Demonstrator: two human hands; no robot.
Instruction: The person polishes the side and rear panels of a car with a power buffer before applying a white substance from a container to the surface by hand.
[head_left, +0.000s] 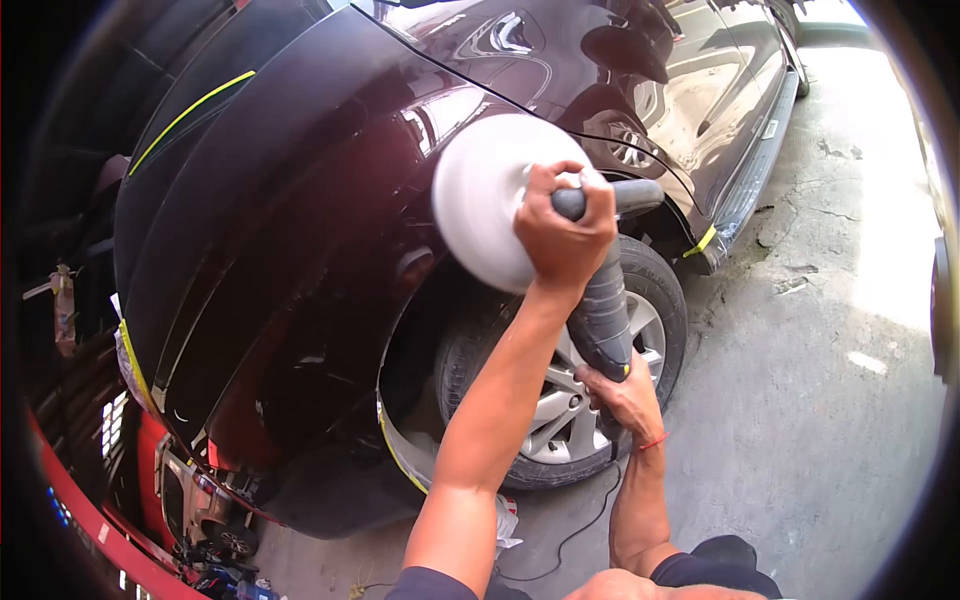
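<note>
A power polisher with a round white pad lies against the dark, glossy car panel above the wheel arch. The pad's surface is smeared by motion. My left hand is wrapped round the dark handle near the pad. Lower down, my right hand grips the rear end of the polisher's body, in front of the car wheel. A red string circles my right wrist. The pad hides part of the panel behind it.
A black cord hangs from the polisher and curves over the grey concrete floor. Yellow tape marks the sill end, with more on the bumper and arch edges. A red object and another vehicle stand at lower left.
</note>
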